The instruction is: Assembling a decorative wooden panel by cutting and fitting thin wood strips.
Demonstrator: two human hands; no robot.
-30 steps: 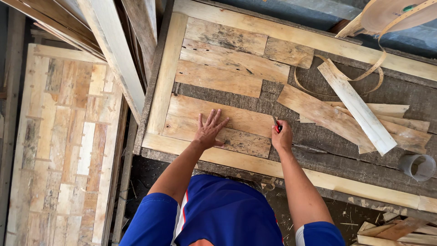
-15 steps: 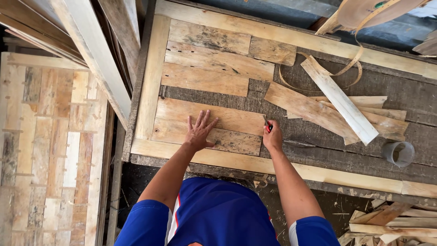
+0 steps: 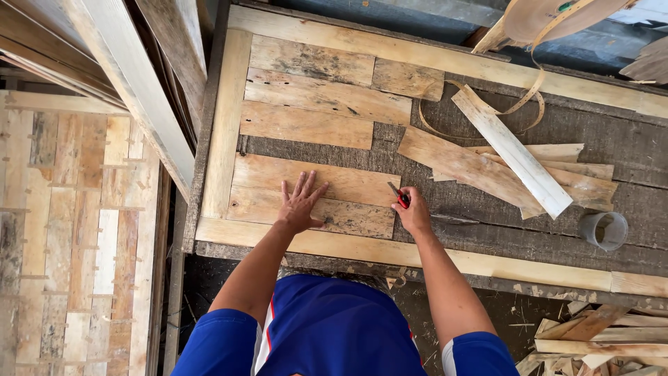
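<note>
Left hand (image 3: 300,205) spread wide, palm flat on two short reclaimed planks (image 3: 316,196) at near-left corner of framed panel (image 3: 226,125) on desk. Right hand (image 3: 415,214) closed round red-handled marker or small tool (image 3: 399,197), cannot tell which; tip at planks' right ends.

Judgement, doing step well:
- Keep palm weight down so planks stay tight against near frame rail (image 3: 362,247).
- Run tool square across ends, single firm stroke.
- Keep left fingers (image 3: 309,186) clear of stroke.
- Loose offcuts (image 3: 487,167) and grey cup (image 3: 604,230) lie well apart, toward right edge.
</note>
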